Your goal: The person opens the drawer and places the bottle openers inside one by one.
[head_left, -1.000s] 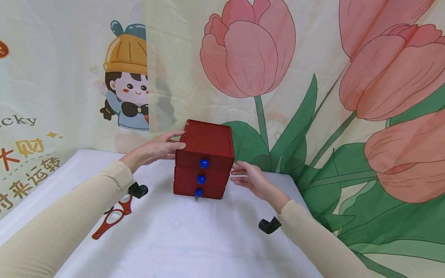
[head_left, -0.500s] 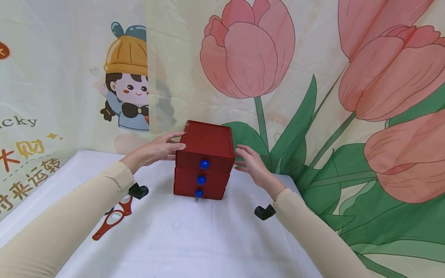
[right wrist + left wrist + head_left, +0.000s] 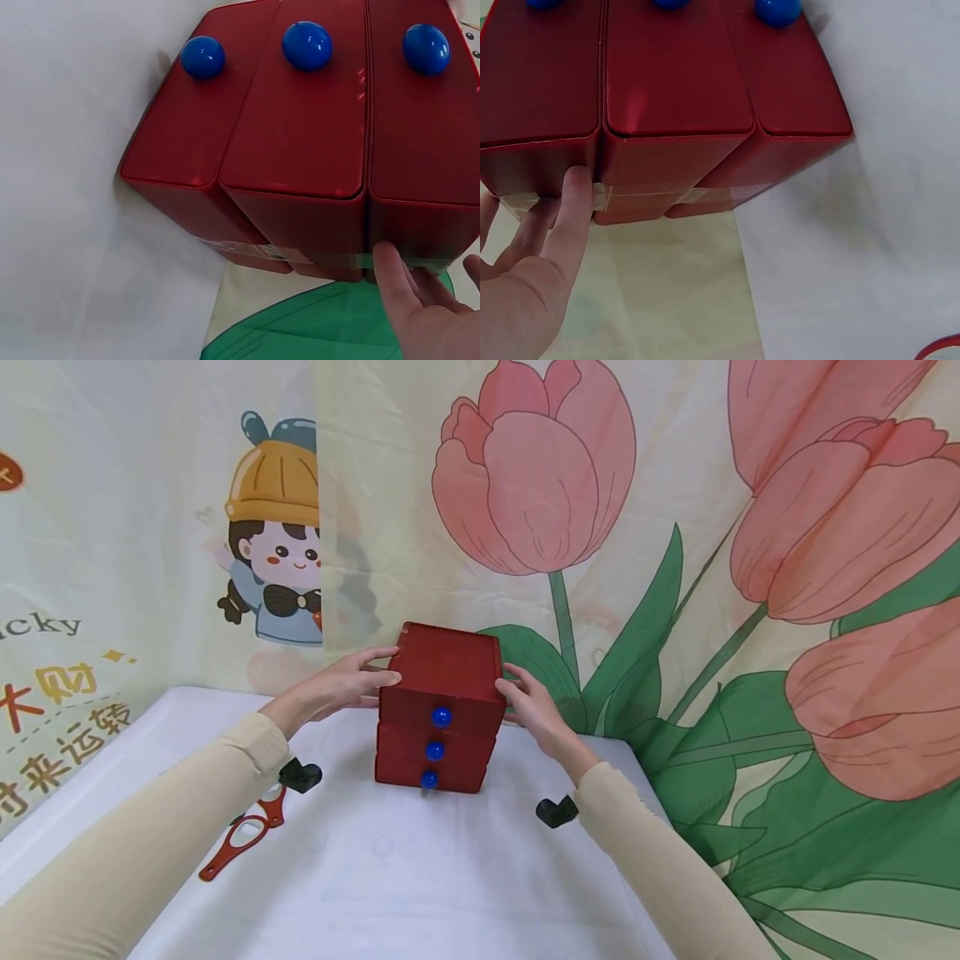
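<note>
A stack of three red box-like drawers, each with a round blue knob on its front, stands on the white-covered table. My left hand lies at the left side of the top drawer. In the left wrist view, the thumb of that hand is straight against the drawer's side. At the opposite side, my right hand touches the top drawer's right face with extended fingers. Strips of clear tape run along the stack's side in the right wrist view. The drawers look closed.
Red-framed magnifying glasses lie on the table at left, partly hidden by my left sleeve. A printed curtain with tulips and a cartoon figure hangs behind the table. Black wrist cameras hang below both wrists.
My right hand has moved up and then in to the top drawer's right side, where its fingers now touch. The left hand and the drawer stack have stayed in place.
</note>
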A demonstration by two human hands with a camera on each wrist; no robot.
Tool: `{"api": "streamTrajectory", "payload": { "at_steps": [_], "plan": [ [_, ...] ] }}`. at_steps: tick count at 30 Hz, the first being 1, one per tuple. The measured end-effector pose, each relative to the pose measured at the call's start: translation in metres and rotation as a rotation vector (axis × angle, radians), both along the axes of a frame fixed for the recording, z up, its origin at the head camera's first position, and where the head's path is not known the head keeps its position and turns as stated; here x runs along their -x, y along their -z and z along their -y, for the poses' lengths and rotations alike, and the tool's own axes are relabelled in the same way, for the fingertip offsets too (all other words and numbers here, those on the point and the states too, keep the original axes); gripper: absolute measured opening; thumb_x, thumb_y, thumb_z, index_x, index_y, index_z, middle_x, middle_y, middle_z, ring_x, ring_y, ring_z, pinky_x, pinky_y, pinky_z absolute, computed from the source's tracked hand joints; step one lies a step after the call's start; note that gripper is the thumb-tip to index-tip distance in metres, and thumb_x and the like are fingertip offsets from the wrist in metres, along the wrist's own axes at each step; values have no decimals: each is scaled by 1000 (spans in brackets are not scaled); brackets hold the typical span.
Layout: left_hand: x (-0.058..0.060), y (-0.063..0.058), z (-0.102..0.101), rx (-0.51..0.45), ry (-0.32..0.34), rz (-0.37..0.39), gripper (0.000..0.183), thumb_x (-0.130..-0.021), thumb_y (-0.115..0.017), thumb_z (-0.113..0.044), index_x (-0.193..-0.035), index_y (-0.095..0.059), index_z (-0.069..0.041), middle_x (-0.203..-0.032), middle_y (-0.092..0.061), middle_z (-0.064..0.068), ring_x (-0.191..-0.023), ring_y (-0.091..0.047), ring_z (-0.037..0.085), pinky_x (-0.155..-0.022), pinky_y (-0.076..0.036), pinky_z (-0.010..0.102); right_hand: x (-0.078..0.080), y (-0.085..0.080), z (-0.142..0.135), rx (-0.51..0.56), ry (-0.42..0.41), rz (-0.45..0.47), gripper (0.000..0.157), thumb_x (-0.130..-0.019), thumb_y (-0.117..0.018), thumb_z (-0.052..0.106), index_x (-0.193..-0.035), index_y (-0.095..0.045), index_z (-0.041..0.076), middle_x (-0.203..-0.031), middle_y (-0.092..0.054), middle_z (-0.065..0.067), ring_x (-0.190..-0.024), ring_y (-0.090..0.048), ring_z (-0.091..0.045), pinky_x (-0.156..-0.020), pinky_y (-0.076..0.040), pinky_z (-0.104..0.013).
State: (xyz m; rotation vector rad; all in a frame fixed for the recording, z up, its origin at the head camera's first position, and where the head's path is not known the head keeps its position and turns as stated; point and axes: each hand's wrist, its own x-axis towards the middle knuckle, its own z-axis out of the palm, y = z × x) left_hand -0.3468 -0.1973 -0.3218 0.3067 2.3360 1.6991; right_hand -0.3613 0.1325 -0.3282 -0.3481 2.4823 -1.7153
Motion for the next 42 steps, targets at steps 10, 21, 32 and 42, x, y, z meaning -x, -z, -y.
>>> {"api": "streamTrajectory", "payload": {
  "at_steps": [10,21,32,42],
  "plan": [
    [-4,6,1,-16,10,-5,82,-109,-62,-33,-173,-11,-21,-168,-30,26,-150,-38,52,-120,-40,59,5,8,1,-10,-37,-9,60,-111,-56,37,-167,-36,26,-162,-45,-11,-142,-54,-32,-113,-51,-52],
    [-4,9,2,-3,14,-11,82,-109,-60,-34,-173,-9,-20,-169,-30,26,-151,-36,54,-120,-39,60,4,12,-3,-26,-98,-12,60,-111,-55,34,-167,-35,29,-165,-38,-11,-146,-48,-33,-115,-49,-53],
    [-7,14,9,35,-20,-69,79,-110,-57,-43,-172,-13,-21,-165,-35,25,-146,-46,51,-118,-42,60,9,14,3,8,-111,3,59,-112,-54,36,-167,-34,31,-168,-35,-10,-147,-49,-32,-116,-48,-53],
    [-13,13,15,75,-79,-105,80,-109,-55,-51,-171,-19,-18,-166,-37,25,-146,-48,46,-117,-44,57,9,7,-5,36,-110,20,59,-112,-54,33,-168,-33,30,-168,-33,-10,-148,-47,-32,-119,-45,-55]
  ]
}}
